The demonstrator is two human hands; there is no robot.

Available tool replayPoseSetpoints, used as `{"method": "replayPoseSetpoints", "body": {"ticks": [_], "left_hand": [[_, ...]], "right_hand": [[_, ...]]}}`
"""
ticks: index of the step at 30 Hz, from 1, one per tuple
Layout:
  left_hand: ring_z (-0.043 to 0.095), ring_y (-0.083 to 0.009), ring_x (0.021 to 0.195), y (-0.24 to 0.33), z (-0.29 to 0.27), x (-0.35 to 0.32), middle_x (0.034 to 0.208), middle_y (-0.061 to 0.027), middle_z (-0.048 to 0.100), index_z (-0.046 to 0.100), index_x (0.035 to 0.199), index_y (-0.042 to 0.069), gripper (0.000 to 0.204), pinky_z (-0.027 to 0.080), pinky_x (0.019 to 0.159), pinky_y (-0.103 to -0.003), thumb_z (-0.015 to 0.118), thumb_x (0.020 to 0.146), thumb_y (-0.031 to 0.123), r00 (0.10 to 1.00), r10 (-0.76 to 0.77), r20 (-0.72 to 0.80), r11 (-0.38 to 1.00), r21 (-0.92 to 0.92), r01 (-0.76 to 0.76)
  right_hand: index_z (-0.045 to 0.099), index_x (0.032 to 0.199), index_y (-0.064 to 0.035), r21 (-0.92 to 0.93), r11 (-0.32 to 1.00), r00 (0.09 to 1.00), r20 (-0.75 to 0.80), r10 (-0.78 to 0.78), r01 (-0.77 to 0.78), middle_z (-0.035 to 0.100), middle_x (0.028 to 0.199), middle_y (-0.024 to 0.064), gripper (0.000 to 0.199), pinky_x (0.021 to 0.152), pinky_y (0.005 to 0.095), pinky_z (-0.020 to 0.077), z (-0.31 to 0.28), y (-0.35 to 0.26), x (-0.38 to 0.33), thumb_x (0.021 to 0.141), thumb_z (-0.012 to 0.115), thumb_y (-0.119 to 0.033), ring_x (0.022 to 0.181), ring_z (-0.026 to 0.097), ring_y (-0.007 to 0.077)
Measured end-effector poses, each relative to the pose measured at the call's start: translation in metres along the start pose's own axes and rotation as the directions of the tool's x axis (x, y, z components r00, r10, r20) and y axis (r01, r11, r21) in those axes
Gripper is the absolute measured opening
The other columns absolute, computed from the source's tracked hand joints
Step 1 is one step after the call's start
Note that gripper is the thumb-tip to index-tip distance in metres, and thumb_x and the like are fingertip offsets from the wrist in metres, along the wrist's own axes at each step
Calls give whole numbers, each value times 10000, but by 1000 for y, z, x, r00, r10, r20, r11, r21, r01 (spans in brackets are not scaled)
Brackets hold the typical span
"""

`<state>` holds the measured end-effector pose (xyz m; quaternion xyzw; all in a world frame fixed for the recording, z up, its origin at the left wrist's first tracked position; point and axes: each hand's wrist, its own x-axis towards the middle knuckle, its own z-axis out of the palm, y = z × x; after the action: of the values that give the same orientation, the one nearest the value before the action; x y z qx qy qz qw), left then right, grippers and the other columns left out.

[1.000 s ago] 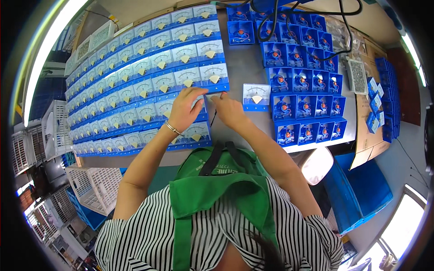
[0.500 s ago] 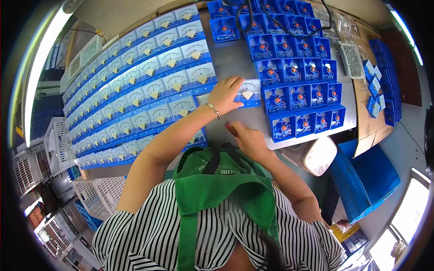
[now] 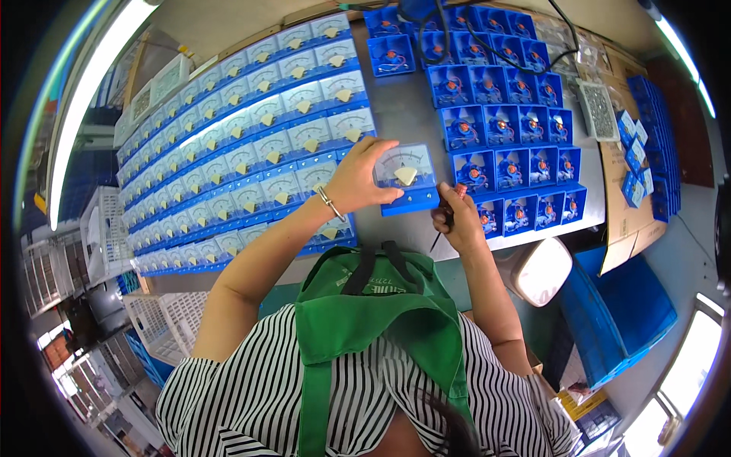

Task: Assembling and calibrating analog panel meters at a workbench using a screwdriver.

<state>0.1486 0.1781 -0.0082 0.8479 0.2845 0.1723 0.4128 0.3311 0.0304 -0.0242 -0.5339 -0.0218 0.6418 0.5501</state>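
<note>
My left hand (image 3: pixel 356 180) grips the left side of an analog panel meter (image 3: pixel 409 199), with a clear front over a scale dial and a blue base. Its face is turned up. Closed round a screwdriver (image 3: pixel 461 190) is my right hand (image 3: pixel 466 227); the red handle end shows above the fingers and the dark shaft points down and to the left. The fingertips of that hand are at the meter's right edge; whether they press on it I cannot tell. To the left stand rows of similar meters (image 3: pixel 311 137). Open blue housings (image 3: pixel 468 126) with red parts and wires inside fill the right side.
A black cable (image 3: pixel 560 57) loops over the far housings. A white tray of small parts (image 3: pixel 598 110) lies at the right, near several blue boxes (image 3: pixel 633 156) on cardboard (image 3: pixel 620 228). Below the table's right edge are a white-lidded bin (image 3: pixel 544 270) and a blue crate (image 3: pixel 601 320).
The meter has come up off the table toward me, gripped by my left hand. My right hand has moved right and up to the meter's side, and the screwdriver's shaft now shows.
</note>
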Motion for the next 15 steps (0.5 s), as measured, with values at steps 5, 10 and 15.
{"method": "replayPoseSetpoints", "body": {"ticks": [5,10,15], "left_hand": [[549,-288,1056,20,-25,-19,1178,-130,529,499,1293,58,752,481,855,-354,798,627,239,997,-3,-79,999,-48,-1],[496,-263,1170,26,-30,-44,1271,-116,475,462,1340,76,778,486,901,-345,800,654,215,993,-105,-51,964,-249,89],[470,-248,1197,38,-20,-51,1284,-115,463,466,1341,75,702,454,949,-339,746,701,144,979,-194,-54,864,-482,145]], "right_hand": [[572,1171,6,-183,973,985,124,-120,141,586,778,37,314,452,225,358,10,0,0,918,584,-180,565,477,93],[499,1322,-23,-458,815,935,187,-302,355,645,1078,144,520,662,250,498,39,-35,-20,850,674,-153,766,595,120],[478,1339,-23,-632,564,846,363,-390,532,610,1005,104,552,689,233,472,60,-37,-18,815,638,-93,752,542,103]]}}
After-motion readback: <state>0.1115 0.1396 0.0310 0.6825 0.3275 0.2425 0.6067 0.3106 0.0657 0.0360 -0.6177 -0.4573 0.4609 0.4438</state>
